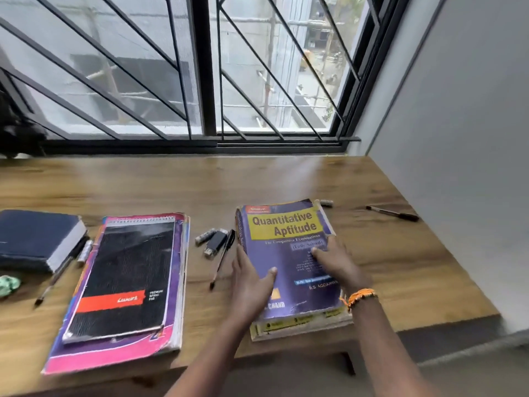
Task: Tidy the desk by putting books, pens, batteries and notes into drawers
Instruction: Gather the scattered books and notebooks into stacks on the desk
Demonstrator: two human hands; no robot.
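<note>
Hands first: we lay our left hand and right hand flat on the thick purple book, fingers straight and pressing its worn cover, gripping nothing. It lies near the front edge of the wooden desk. Left of it we see a black spiral pad stacked on a pink book, then a dark blue book with a pen beside it. Between the stacks lie a battery, a USB stick and a slim black pen. Farther back rest another battery and a black marker.
</note>
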